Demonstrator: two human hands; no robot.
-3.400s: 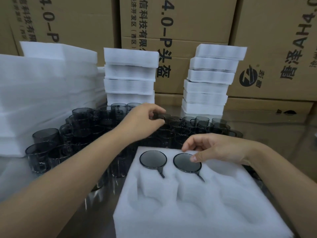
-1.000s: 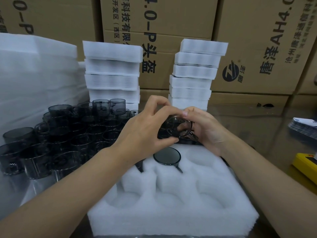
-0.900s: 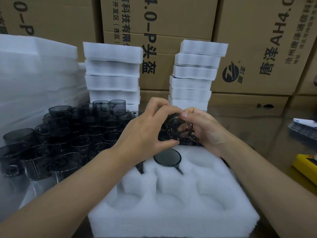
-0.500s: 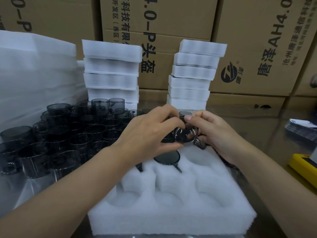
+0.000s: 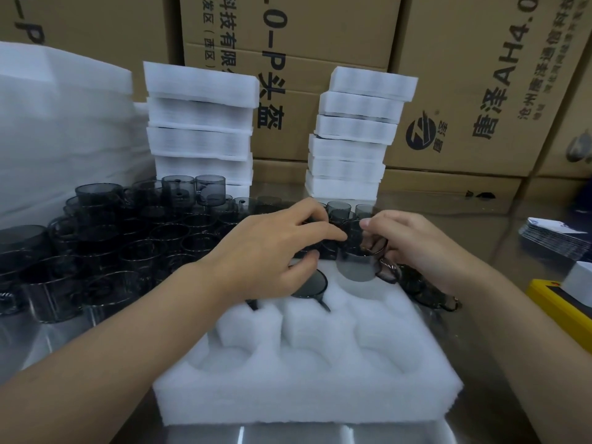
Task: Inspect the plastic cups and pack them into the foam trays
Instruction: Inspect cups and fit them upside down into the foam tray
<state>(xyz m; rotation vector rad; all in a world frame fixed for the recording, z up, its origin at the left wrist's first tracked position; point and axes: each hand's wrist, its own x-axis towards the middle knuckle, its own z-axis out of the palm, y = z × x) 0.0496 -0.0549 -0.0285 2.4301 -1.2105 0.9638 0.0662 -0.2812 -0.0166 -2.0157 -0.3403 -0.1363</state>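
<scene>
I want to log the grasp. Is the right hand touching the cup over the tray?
Touching. The head view shows the right hand with fingertips curled around the upper part of the cup.

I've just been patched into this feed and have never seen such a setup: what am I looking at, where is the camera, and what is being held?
There is no machine: a person works bare-handed, and the one camera sits on their head, looking down. The right hand holds a dark see-through cup over the far right pocket of the white foam tray. The left hand reaches into the crowd of loose cups; whether it grips one is hidden. One packed cup already sits in the tray. Behind stand stacks of foam trays and cardboard boxes.
</scene>
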